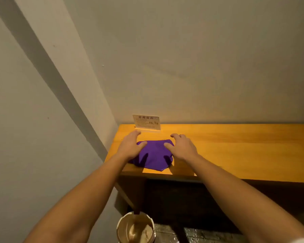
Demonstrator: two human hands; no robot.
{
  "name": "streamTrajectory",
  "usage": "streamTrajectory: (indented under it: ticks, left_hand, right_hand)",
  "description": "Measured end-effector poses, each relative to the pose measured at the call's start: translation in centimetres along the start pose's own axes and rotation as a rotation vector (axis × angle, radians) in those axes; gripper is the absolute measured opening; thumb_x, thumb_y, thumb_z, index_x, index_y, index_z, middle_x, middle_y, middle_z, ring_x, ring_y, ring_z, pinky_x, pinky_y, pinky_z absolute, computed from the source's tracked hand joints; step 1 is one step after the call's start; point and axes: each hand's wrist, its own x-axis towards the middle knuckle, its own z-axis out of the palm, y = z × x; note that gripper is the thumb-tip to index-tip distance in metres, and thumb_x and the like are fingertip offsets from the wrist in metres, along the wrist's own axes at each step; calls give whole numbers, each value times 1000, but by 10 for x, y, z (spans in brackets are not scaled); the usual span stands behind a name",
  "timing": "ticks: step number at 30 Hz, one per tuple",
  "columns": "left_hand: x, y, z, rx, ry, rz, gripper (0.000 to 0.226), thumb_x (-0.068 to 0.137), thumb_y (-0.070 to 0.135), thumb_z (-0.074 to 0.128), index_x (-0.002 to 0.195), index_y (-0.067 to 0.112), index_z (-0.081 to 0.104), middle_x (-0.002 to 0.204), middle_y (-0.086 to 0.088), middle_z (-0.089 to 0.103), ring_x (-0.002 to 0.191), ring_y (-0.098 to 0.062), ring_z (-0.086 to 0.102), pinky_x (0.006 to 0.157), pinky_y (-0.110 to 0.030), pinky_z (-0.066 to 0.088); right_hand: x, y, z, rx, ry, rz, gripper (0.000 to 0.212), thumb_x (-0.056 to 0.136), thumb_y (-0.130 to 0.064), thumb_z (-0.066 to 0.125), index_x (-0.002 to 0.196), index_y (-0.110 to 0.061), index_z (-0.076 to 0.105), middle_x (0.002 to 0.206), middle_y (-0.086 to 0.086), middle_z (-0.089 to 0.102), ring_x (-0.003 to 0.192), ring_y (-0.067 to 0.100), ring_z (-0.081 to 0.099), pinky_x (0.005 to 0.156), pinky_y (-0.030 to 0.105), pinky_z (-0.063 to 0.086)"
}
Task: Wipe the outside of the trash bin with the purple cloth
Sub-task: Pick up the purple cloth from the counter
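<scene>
The purple cloth (154, 155) lies bunched on the left end of a wooden table (235, 151). My left hand (131, 145) rests on the cloth's left edge with fingers spread, thumb on the fabric. My right hand (182, 146) lies over the cloth's right edge, fingers apart, thumb touching the fabric. Neither hand has the cloth gripped. The round trash bin (135, 228) stands on the floor below the table's left end, seen from above, its rim pale and its inside brownish.
A small printed sign card (146, 122) stands at the table's back edge, just beyond my hands. Grey walls meet in a corner at the left. Under the table is dark space and a wet-looking floor (191, 234).
</scene>
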Motion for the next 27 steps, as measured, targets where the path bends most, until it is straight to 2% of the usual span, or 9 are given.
streamTrajectory:
  ticks: [2, 5, 9, 11, 14, 17, 20, 23, 27]
  left_hand:
    - [20, -12, 9, 135, -101, 38, 64, 100, 40, 65, 155, 13, 46, 170, -12, 34, 155, -30, 32, 125, -43, 28]
    - [35, -27, 26, 237, -265, 56, 75, 98, 46, 66, 160, 16, 37, 172, -12, 27, 156, -31, 27, 125, -47, 29]
    - [58, -44, 23, 170, -373, 7, 94, 91, 52, 73, 165, 18, 25, 164, -13, 41, 147, -35, 42, 119, -47, 39]
    - [60, -45, 22, 27, -460, -45, 88, 89, 46, 78, 160, 16, 36, 158, -13, 49, 142, -34, 49, 116, -45, 44]
    - [38, -48, 32, -265, -580, -112, 58, 89, 36, 82, 137, 12, 62, 133, -10, 70, 121, -29, 65, 100, -38, 56]
    - [1, -58, 38, -694, -502, -242, 27, 91, 21, 80, 117, 16, 73, 110, -3, 81, 107, -25, 74, 79, -24, 61]
    - [-34, -59, 36, -1008, -386, -314, 36, 91, 15, 79, 125, 18, 68, 126, -9, 77, 113, -23, 73, 91, -32, 60]
    - [-62, -48, 32, -1036, -241, -283, 40, 91, 13, 79, 129, 18, 64, 130, -11, 73, 120, -28, 70, 101, -40, 58]
    - [-101, -19, 36, -708, 59, -197, 44, 90, 19, 82, 128, 17, 59, 123, -5, 70, 113, -23, 67, 100, -42, 56]
  right_hand:
    - [14, -7, 18, -56, -43, 90, 70, 95, -67, 56, 149, -23, 46, 146, 9, 56, 132, 30, 55, 99, 44, 53]
    - [16, -10, 44, -71, -111, 251, 83, 91, -75, 55, 149, -17, 43, 147, 12, 53, 131, 34, 56, 98, 45, 53]
    - [29, -19, 65, 18, -80, 298, 86, 88, -74, 62, 147, -13, 44, 146, 13, 52, 128, 35, 59, 96, 47, 55]
    - [35, -21, 70, 144, -67, 296, 84, 88, -74, 61, 143, -12, 48, 142, 11, 57, 124, 34, 61, 96, 47, 55]
    - [33, -24, 79, 252, -111, 237, 68, 93, -64, 63, 137, -12, 57, 133, 10, 67, 118, 33, 64, 90, 38, 51]
    - [25, -23, 82, 367, -71, 186, 46, 97, -45, 68, 131, -14, 68, 127, 10, 73, 115, 32, 66, 89, 33, 46]
    - [10, -16, 71, 580, -21, 181, 29, 97, -32, 71, 120, -15, 74, 113, 9, 76, 106, 28, 69, 86, 30, 47]
    - [-19, -11, 61, 652, 31, 181, 31, 98, -22, 68, 128, -21, 69, 105, 1, 72, 102, 23, 68, 90, 34, 52]
    - [-79, -11, 52, 561, 182, 54, 47, 99, -33, 62, 146, -26, 54, 143, 2, 57, 126, 20, 57, 103, 39, 49]
